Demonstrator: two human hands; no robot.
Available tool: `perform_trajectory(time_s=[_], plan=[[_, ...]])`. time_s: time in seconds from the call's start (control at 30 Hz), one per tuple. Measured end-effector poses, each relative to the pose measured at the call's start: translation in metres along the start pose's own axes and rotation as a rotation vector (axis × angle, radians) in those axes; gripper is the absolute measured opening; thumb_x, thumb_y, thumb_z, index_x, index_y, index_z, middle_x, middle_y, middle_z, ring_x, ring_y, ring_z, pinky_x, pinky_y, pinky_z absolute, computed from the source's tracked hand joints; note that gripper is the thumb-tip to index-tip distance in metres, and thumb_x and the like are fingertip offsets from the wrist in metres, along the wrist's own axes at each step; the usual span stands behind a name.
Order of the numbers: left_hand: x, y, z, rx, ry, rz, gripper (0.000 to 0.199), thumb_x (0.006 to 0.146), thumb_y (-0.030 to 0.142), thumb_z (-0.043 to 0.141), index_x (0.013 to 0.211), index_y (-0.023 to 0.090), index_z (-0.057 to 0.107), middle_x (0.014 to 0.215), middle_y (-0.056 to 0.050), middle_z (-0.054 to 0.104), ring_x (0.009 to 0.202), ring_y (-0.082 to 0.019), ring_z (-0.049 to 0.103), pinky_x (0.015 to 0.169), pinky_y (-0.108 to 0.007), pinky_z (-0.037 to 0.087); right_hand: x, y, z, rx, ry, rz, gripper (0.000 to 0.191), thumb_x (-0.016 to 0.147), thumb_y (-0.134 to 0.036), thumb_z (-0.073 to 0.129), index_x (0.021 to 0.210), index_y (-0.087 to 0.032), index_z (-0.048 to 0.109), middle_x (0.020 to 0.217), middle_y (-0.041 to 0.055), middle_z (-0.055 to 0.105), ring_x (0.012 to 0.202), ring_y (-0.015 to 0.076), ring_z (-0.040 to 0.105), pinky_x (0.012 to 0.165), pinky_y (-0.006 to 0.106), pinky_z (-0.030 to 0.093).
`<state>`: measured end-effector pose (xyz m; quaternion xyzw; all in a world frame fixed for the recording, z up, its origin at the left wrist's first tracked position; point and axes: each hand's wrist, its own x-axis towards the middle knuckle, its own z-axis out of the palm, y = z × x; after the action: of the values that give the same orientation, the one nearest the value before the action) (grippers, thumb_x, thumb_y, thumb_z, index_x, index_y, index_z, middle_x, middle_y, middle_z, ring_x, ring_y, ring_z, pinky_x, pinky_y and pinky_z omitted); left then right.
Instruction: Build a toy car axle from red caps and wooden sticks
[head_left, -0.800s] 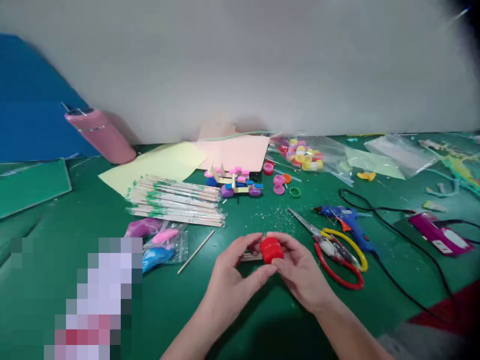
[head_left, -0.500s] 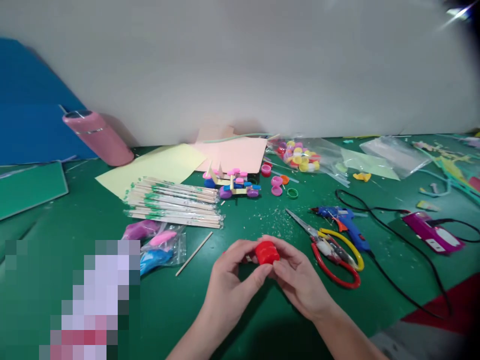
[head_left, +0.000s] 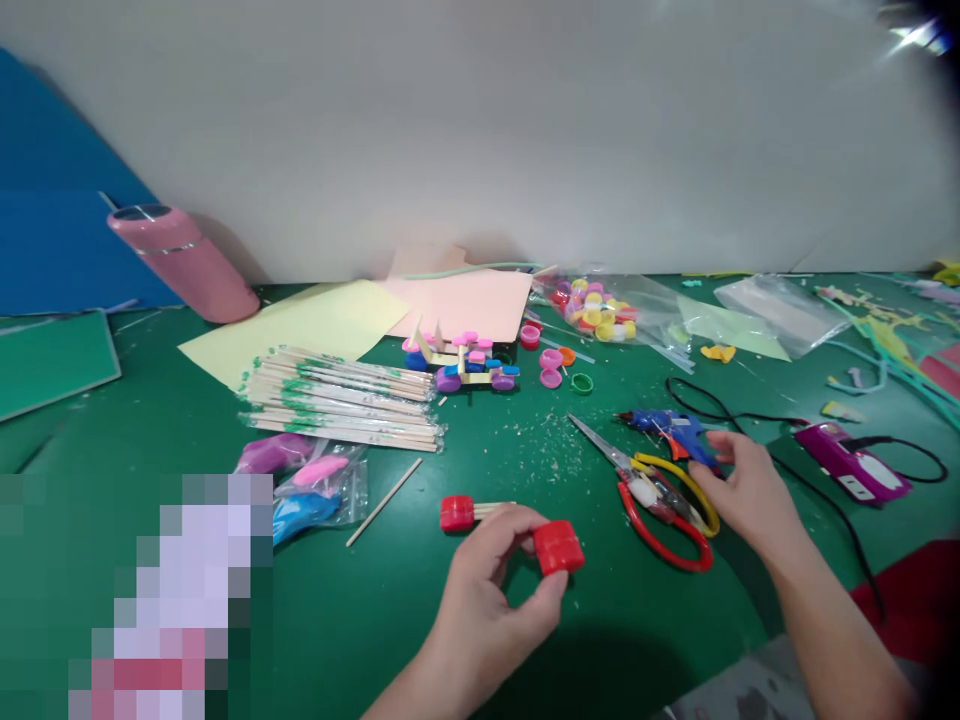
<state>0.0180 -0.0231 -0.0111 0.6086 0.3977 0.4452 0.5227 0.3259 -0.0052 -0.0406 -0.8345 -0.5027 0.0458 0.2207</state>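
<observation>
My left hand [head_left: 499,585] pinches a pair of red bottle caps [head_left: 559,547] between thumb and fingers. Beyond its knuckles, thin wooden sticks [head_left: 491,509] run from another red cap piece [head_left: 456,513]; my hand hides whether they join the held caps. My right hand [head_left: 750,490] is at the handle of a blue glue gun [head_left: 667,428], thumb and fingers apart around it. The gun lies on the table. Beside it, scissors [head_left: 660,500] with one red and one yellow handle lie with blades pointing away to the left.
Wrapped sticks [head_left: 341,395], small cap-wheeled cars [head_left: 472,372] and loose caps [head_left: 551,367] lie beyond my hands. A single stick [head_left: 384,502] and bagged clay-like lumps [head_left: 307,490] are left. A black cord [head_left: 817,490] and purple power strip [head_left: 851,465] sit right; a pink bottle [head_left: 187,265] stands far left.
My right hand has let go of the red caps and moved right to the glue gun. My left hand keeps the caps and has shifted slightly right and down.
</observation>
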Motion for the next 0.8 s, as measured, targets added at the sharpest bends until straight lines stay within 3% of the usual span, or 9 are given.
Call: perform_trajectory(time_s=[0.17,0.27,0.33,0.4,0.47,0.5,0.57,0.67,0.8], plan=[[-0.005,-0.006,0.01,0.045,-0.104,-0.071,0.019,0.066,0.007,0.054,0.083,0.011,0.059,0.078,-0.008,0.061,0.07,-0.017,0.058,0.065,-0.029,0.05,0.011,0.009,0.006,-0.006,-0.084,0.076,0.039,0.058,-0.036,0.058,0.091,-0.015,0.058,0.076,0.0088,0.062,0.064,0.0262,0.058,0.059,0.036,0.043],[-0.005,-0.009,0.01,0.059,-0.127,-0.099,0.02,0.066,0.006,0.053,0.084,0.011,0.059,0.079,-0.008,0.062,0.069,-0.017,0.058,0.065,-0.029,0.05,0.013,0.006,-0.002,0.033,-0.094,0.114,0.029,0.058,-0.038,0.059,0.079,-0.019,0.059,0.055,0.0016,0.055,0.053,0.0235,0.052,0.055,0.034,0.039],[-0.004,-0.008,0.009,0.048,-0.117,-0.106,0.02,0.066,0.006,0.053,0.084,0.012,0.059,0.078,-0.007,0.062,0.068,-0.017,0.058,0.064,-0.028,0.05,0.012,-0.001,-0.013,0.105,-0.105,0.128,0.027,0.061,-0.039,0.057,0.079,-0.02,0.057,0.052,0.0002,0.053,0.052,0.022,0.051,0.053,0.033,0.039],[-0.003,-0.007,0.008,0.019,-0.092,-0.109,0.019,0.066,0.006,0.054,0.083,0.012,0.058,0.077,-0.007,0.062,0.067,-0.016,0.058,0.063,-0.027,0.05,0.005,-0.011,-0.026,0.228,-0.147,0.116,0.028,0.066,-0.042,0.053,0.084,-0.02,0.054,0.06,0.0018,0.058,0.057,0.0211,0.054,0.055,0.03,0.042],[-0.001,-0.006,0.005,-0.026,-0.063,-0.106,0.018,0.067,0.007,0.054,0.084,0.013,0.057,0.078,-0.006,0.06,0.066,-0.015,0.059,0.062,-0.026,0.051,-0.008,-0.026,-0.039,0.405,-0.257,0.067,0.028,0.072,-0.046,0.05,0.087,-0.021,0.052,0.066,0.0005,0.059,0.063,0.0187,0.056,0.058,0.026,0.045],[-0.001,-0.006,0.004,-0.054,-0.049,-0.101,0.019,0.068,0.007,0.054,0.085,0.014,0.057,0.078,-0.005,0.059,0.066,-0.015,0.059,0.062,-0.026,0.051,-0.015,-0.034,-0.044,0.615,-0.372,0.062,0.025,0.075,-0.044,0.052,0.085,-0.021,0.052,0.065,-0.0002,0.058,0.063,0.0172,0.055,0.057,0.025,0.044],[-0.001,-0.006,0.002,-0.106,-0.014,-0.08,0.021,0.069,0.007,0.054,0.087,0.016,0.055,0.081,-0.004,0.057,0.067,-0.014,0.06,0.063,-0.025,0.052,-0.03,-0.049,-0.05,0.792,-0.55,0.041,0.025,0.078,-0.043,0.053,0.071,-0.019,0.053,0.063,-0.0003,0.056,0.057,0.0132,0.05,0.053,0.022,0.041],[-0.002,-0.008,0.0,-0.127,0.046,-0.04,0.025,0.069,0.006,0.055,0.09,0.019,0.055,0.086,-0.003,0.056,0.07,-0.014,0.06,0.064,-0.025,0.052,-0.047,-0.06,-0.055,0.798,-0.662,-0.054,0.029,0.081,-0.044,0.051,0.069,-0.018,0.056,0.064,0.0012,0.056,0.057,0.0131,0.048,0.051,0.022,0.04],[-0.003,-0.008,-0.001,-0.064,0.084,0.013,0.027,0.067,0.004,0.057,0.089,0.019,0.058,0.085,-0.004,0.058,0.077,-0.016,0.059,0.067,-0.024,0.052,-0.058,-0.059,-0.066,0.634,-0.792,-0.224,0.029,0.084,-0.043,0.046,0.074,-0.019,0.059,0.06,0.0031,0.058,0.062,0.0184,0.055,0.053,0.026,0.044]])
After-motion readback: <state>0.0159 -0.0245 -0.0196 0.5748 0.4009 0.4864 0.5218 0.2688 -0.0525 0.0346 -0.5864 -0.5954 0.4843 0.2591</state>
